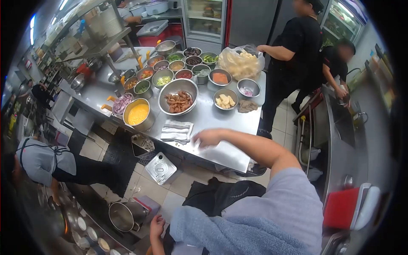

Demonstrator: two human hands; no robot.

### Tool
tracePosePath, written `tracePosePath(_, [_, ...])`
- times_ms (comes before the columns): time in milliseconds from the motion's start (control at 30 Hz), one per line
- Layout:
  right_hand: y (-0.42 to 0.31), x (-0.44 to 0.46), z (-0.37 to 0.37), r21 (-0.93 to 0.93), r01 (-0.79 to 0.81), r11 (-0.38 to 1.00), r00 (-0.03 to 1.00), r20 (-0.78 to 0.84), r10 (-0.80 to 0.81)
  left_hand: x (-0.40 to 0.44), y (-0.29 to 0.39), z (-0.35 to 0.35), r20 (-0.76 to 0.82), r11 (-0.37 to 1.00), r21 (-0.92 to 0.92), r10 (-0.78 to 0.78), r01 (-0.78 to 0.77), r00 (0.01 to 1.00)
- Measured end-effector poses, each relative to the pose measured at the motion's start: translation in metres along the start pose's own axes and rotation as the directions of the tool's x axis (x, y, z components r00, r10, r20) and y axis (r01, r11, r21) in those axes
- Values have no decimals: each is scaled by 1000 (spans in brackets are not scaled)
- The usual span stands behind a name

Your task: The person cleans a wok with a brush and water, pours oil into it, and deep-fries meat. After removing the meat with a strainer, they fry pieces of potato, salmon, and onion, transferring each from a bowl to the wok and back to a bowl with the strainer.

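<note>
My right hand (207, 138) reaches over the front edge of the steel table (225, 148). Its fingers are bent downward and smeared by motion, so what they hold, if anything, cannot be made out. Just left of it lies a folded grey-and-white striped cloth (177, 131). Behind the cloth stands a large steel bowl (178, 83) of reddish-brown meat pieces (179, 102). A steel pot of yellow liquid (138, 114) is to the left of the bowl. Low beside my body hangs my left hand (157, 226), fingers loosely curled and apart, with nothing seen in it.
Several small steel bowls of chopped ingredients (163, 78) crowd the table's back, near a plastic bag of pale pieces (241, 63). One person in black (293, 46) stands at the far right corner. Another person (46, 159) bends at the left. A stockpot (122, 216) sits below.
</note>
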State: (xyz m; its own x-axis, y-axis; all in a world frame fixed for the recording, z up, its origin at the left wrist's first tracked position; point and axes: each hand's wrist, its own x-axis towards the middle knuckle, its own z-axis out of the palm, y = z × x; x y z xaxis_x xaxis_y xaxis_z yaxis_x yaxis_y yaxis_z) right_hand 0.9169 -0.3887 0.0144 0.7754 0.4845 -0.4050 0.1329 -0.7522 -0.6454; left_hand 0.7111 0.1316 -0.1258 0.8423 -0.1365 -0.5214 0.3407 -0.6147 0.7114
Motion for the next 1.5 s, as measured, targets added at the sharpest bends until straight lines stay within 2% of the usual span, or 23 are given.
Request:
tracePosePath(67, [125,-5,-8,-25,-227,974,889,-414,197,-6,9,-8,-35,1000,-4,15,-15,999])
tracePosePath(100, [188,-7,-7,75,-320,944,719,-629,294,-9,18,-10,-56,999,16,-27,28,998])
tracePosePath(133, [173,-32,-26,419,-424,803,499,-632,593,-10,24,-11,-78,997,37,-72,75,994])
tracePosePath(167, [204,-37,-23,336,-420,843,388,-774,501,-8,23,-9,-81,988,7,-152,153,985])
tracePosePath(267, [217,-48,-16,342,-444,828,535,-640,551,13,8,1,-54,990,-63,-133,130,990])
tracePosePath(333, [213,-45,4,279,-478,833,527,-667,526,19,41,11,-12,994,-20,-108,107,994])
tracePosePath(400, [208,-44,19,259,-355,899,555,-715,425,27,55,23,22,997,11,-81,80,997])
tracePosePath(467, [199,-53,30,287,-277,917,594,-699,398,40,49,36,-5,983,-179,-30,29,1000])
tracePosePath(533, [186,-69,32,311,-198,930,631,-686,363,42,67,42,5,996,-83,-43,43,999])
tracePosePath(667, [184,-94,29,289,-118,950,796,-544,265,41,96,54,26,996,14,-87,86,996])
tracePosePath(733, [175,-106,15,216,-76,973,924,-351,150,49,95,59,35,996,32,-90,88,995])
tracePosePath(800, [174,-110,-6,356,-134,925,942,-244,231,50,94,63,45,993,52,-109,107,993])
tracePosePath(867, [184,-105,-15,288,-299,910,665,-621,415,54,111,70,50,995,56,-90,87,995])
tracePosePath(967, [211,-88,-10,378,-370,849,606,-594,529,59,115,77,53,994,102,44,-49,998])
tracePosePath(1000, [215,-79,-4,355,-352,866,640,-584,499,57,122,80,18,996,84,20,-22,1000])
tracePosePath(1067, [209,-57,18,571,-208,794,739,-440,510,48,137,84,45,998,56,34,-37,998])
tracePosePath(1133, [177,-38,29,236,-59,970,777,-599,193,34,159,84,3,997,-41,60,-60,998])
tracePosePath(1200, [119,-11,41,489,61,870,926,-353,133,19,177,88,-59,957,-265,108,-120,992])
tracePosePath(1233, [81,0,44,526,134,840,973,-230,-11,13,187,86,-27,913,-400,72,-77,997])
tracePosePath(1300, [27,34,81,540,271,797,958,-75,-275,-1,183,96,-59,720,-691,34,-65,998])
tracePosePath(1333, [-13,41,97,628,57,776,963,170,-209,-9,176,99,-146,696,-706,42,-134,988])
tracePosePath(1400, [-66,57,147,667,-39,744,906,337,-255,-47,174,87,-357,848,-527,-165,-53,920])
tracePosePath(1500, [-100,70,189,637,5,771,835,421,-353,-96,132,93,-538,756,-640,-315,-136,782])
